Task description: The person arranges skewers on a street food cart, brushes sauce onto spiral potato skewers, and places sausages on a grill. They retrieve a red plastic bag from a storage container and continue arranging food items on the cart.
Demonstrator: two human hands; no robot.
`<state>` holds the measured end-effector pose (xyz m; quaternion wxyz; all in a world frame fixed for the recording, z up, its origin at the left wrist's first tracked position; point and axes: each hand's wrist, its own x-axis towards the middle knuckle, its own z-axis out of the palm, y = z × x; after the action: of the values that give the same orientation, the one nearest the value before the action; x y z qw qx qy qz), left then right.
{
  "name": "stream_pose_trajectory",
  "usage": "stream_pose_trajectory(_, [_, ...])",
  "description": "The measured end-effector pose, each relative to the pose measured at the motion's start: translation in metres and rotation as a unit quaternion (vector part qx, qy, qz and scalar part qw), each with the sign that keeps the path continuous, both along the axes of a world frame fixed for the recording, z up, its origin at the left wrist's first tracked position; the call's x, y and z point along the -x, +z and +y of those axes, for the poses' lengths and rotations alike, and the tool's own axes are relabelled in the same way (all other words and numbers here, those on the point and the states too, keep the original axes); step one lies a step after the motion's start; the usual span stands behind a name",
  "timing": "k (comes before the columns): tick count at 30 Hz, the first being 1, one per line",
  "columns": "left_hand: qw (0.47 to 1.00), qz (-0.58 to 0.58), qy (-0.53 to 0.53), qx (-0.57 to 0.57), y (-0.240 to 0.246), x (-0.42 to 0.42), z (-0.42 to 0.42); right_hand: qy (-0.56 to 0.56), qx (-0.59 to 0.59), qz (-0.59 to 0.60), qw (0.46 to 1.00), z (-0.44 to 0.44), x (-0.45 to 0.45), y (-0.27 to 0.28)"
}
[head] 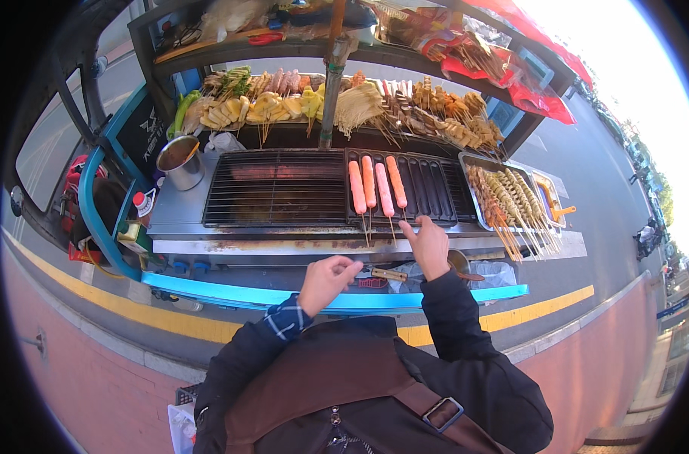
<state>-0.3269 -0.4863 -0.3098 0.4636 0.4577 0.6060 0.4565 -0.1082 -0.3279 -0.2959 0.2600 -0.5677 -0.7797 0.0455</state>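
Observation:
My right hand [429,248] is at the front edge of a black sausage-grilling pan [429,187]. Its thumb and forefinger are at the stick of the rightmost sausage [396,181]; whether they pinch it is unclear. Several skewered sausages, pink and orange, lie side by side in the pan's left grooves, sticks toward me. My left hand [327,282] hovers in front of the grill's metal edge, loosely curled, with nothing visible in it. Between my hands, lower down, lies a wooden handle [389,274], apparently a knife's. Left of the pan extends a wire grill grate [276,196].
A steel pot [180,163] stands left of the grate. At the right, a metal tray [480,213] holds skewers, beside a sauce tray [547,193] with an orange-handled brush. Assorted skewers [276,108] line the back. A post [332,85] rises centrally; a blue rail [219,290] runs in front.

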Motion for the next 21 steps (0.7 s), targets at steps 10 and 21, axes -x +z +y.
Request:
stream_pose_trajectory(10, [0.987,-0.139,0.072,0.033,-0.023,-0.022,0.071,0.146,0.217,0.228,0.938,-0.015,0.011,-0.002])
stream_pose_trajectory(21, [0.922,-0.371,0.073,0.087,-0.031,-0.057,0.085,0.182,0.169,0.223,0.943,-0.014,-0.057,0.015])
